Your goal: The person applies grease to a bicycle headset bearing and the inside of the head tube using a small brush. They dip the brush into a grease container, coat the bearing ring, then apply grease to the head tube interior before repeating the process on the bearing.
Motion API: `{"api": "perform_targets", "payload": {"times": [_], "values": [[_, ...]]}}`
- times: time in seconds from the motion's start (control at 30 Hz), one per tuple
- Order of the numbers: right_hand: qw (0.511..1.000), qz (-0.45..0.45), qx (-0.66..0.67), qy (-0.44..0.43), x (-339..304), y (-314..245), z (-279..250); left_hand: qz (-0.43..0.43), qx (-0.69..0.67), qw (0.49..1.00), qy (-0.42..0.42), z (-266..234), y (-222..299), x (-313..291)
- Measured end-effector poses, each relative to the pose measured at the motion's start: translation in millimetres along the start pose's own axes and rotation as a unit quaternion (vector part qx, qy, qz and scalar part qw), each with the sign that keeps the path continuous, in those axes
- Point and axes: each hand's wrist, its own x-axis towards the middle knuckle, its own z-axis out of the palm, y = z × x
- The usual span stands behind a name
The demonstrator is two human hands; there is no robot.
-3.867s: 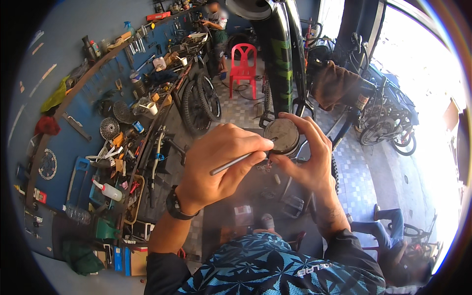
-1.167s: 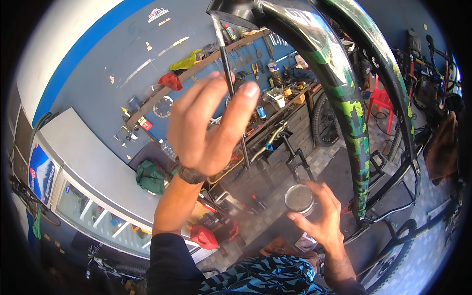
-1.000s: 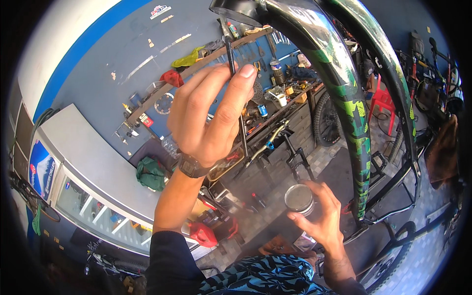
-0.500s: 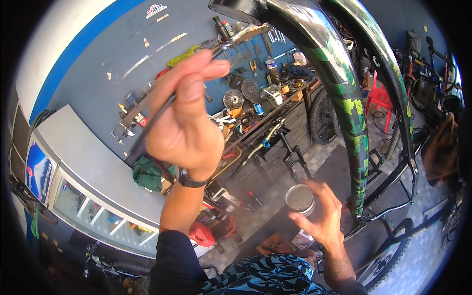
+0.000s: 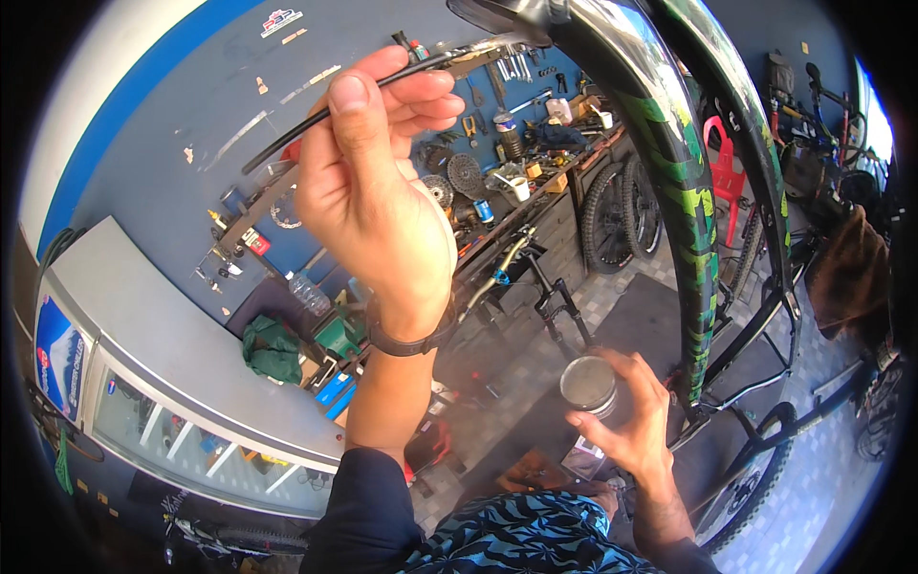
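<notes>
Raised at upper centre, my left hand (image 5: 378, 182) pinches a slim black-handled brush (image 5: 339, 107) between thumb and fingers. The brush's metallic end points right and meets or overlaps the end of a bicycle frame (image 5: 684, 163); exact contact is unclear. That frame is dark and glossy with green camouflage patches, and it looms close at the upper right. Lower down, my right hand (image 5: 631, 416) curls thumb and fingers around a small round jar (image 5: 587, 385). The jar's top looks grey; whether that is a lid or its contents, I cannot tell.
A cluttered workbench (image 5: 535, 196) with sprockets and tools runs along the blue wall. On the left stands a glass-fronted chiller (image 5: 191, 421). A suspension fork (image 5: 564, 311), loose wheels (image 5: 607, 215), a red chair (image 5: 727, 182) and several bikes surround the tiled floor.
My left hand has moved a little to the right, and the brush's end has come to the frame. The jar stays in my right hand, almost unmoved.
</notes>
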Motion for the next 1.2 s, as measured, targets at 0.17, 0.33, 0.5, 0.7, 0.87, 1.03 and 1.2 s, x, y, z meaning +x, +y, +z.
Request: {"api": "perform_targets", "payload": {"times": [0.17, 0.33, 0.5, 0.7, 0.87, 1.03, 1.2], "values": [[0.999, 0.016, -0.042, 0.003, -1.8, -18.5, 4.2, -0.093, -0.17, 0.981, -0.016, -3.2, -11.8, 2.8], [0.995, -0.013, -0.099, 0.017, -1.0, -39.5, 12.1, -0.325, -0.464, 0.824, -0.025, -2.8, -33.2, 7.5], [0.99, 0.024, -0.139, 0.03, -4.0, -63.5, 23.6, -0.494, -0.685, 0.535, -0.032, 11.3, -45.7, -4.2], [0.965, 0.085, -0.241, 0.058, -15.7, -83.3, 26.3, -0.547, -0.791, 0.273, 0.032, 26.2, -45.0, -29.4], [0.926, 0.171, -0.296, 0.158, -53.8, -99.0, 12.8, -0.503, -0.787, 0.336, 0.12, 35.5, -25.8, -62.5], [0.852, 0.217, -0.343, 0.33, -97.8, -120.8, 4.1, -0.386, -0.732, 0.542, 0.146, 44.1, -4.4, -74.1], [0.799, 0.226, -0.403, 0.384, -114.5, -154.7, 2.5, -0.421, -0.781, 0.419, 0.191, 55.3, 6.0, -66.0]]}}
